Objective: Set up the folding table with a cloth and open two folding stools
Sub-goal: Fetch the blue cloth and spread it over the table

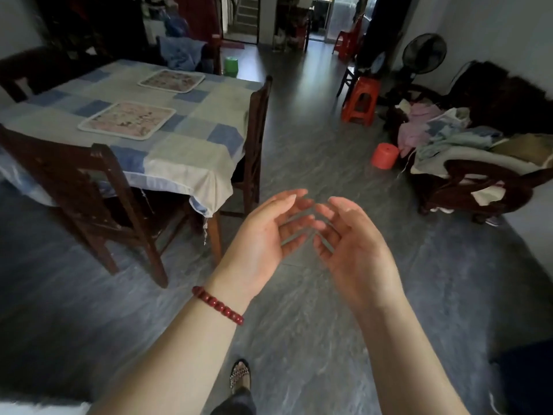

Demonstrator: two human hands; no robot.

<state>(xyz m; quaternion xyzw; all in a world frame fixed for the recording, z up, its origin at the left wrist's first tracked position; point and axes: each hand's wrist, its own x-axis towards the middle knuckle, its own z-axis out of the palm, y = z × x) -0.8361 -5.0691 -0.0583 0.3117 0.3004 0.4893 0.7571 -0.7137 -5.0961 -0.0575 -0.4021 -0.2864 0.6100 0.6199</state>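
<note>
My left hand [263, 235] and my right hand [356, 250] are held out in front of me over the grey floor, palms turned toward each other, fingers apart and fingertips nearly touching. Neither hand holds anything. A red bead bracelet [217, 305] sits on my left wrist. No folding table, loose cloth or folding stool shows in this view.
A dining table [191, 151] with a blue-and-cream patchwork cloth and two placemats stands at left, ringed by dark wooden chairs [98, 193]. A dark sofa [478, 175] piled with clothes is at right, with an orange stool [360, 101], an orange bucket [385, 155] and a fan [423, 53] nearby.
</note>
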